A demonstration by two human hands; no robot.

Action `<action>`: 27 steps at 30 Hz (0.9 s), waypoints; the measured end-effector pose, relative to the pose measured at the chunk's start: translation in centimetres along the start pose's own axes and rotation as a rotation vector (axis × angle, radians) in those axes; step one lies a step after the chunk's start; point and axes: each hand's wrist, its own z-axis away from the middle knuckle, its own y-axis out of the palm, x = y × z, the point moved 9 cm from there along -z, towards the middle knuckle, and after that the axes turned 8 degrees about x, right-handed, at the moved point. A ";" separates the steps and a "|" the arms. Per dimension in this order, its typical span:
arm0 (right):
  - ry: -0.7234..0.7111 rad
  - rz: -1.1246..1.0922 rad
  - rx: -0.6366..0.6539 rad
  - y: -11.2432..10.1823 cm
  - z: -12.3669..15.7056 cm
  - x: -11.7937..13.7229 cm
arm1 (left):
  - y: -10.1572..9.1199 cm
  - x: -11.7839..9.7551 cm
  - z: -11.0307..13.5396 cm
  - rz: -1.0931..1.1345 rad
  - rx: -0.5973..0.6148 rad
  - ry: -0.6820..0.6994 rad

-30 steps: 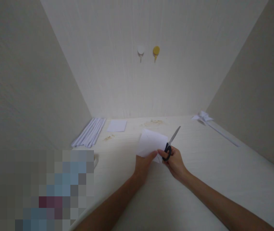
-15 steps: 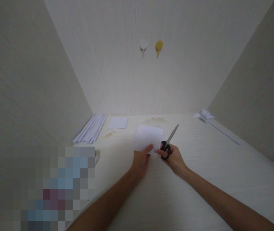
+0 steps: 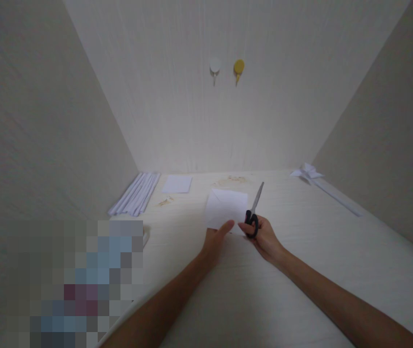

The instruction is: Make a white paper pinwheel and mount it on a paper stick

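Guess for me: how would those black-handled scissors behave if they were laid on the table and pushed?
The scissors would likely stay stiff, as the blades look like metal. The black looped handles suggest they'd slide rather than roll. Being long, they might swivel if nudged at one end.

On the far wall (image 3: 170,116), a white hook (image 3: 214,66) sits left of a yellow hook (image 3: 239,66). Brownish marks (image 3: 236,179) show on the table (image 3: 308,241), far middle and left.

Bare, tapering forearms (image 3: 172,299) with bare fingers (image 3: 227,225)
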 end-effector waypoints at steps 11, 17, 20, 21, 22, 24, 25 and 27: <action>0.009 0.094 0.076 0.6 -0.1 0.0 | -1.4 -2.1 0.5 -0.168 -0.192 0.155; -0.001 0.099 0.105 0.7 -0.2 -0.1 | -1.7 -2.4 0.4 -0.185 -0.222 0.184; -0.004 0.077 0.100 0.8 -0.2 0.0 | -2.5 -2.5 0.5 -0.208 -0.294 0.209; -0.007 0.062 0.094 0.8 -0.2 0.1 | -2.8 -2.4 0.5 -0.209 -0.320 0.214; -0.009 0.041 0.086 0.8 -0.3 0.2 | -3.1 -2.3 0.4 -0.207 -0.337 0.214; -0.015 -0.029 0.063 0.5 -0.4 0.4 | -3.6 -1.9 0.3 -0.193 -0.359 0.199; -0.015 -0.085 0.046 0.2 -0.5 0.4 | -3.8 -1.7 0.2 -0.188 -0.368 0.188; -0.010 -0.221 -0.006 -0.7 -0.8 0.4 | -4.0 -1.4 0.1 -0.186 -0.382 0.167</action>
